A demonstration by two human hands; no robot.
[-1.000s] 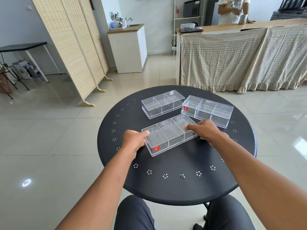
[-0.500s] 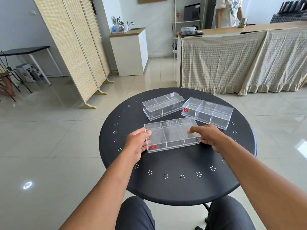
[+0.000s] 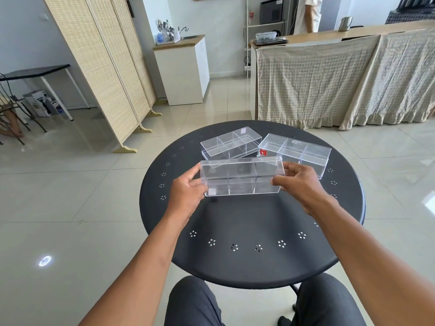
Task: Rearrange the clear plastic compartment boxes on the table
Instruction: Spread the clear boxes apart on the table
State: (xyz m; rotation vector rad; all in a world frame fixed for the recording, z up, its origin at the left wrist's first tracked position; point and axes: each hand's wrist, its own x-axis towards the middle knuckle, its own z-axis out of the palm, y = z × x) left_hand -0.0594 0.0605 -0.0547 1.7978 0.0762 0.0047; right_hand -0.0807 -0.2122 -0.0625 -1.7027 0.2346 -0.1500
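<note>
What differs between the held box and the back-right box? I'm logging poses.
The held box is gripped at its ends by the left hand and right hand and tipped; the back-right box lies flat on the table, untouched, red sticker showing. Both are clear and three-compartment.

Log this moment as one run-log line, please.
left hand: grips held box | right hand: grips it | two boxes on table

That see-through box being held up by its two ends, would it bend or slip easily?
The held box probably stays stiff: gripped only at its ends by the left hand and right hand, its edges look straight. It looks empty, so likely light. Its glossy walls may be slippery, and hard clear plastic could crack if dropped onto the table.
</note>
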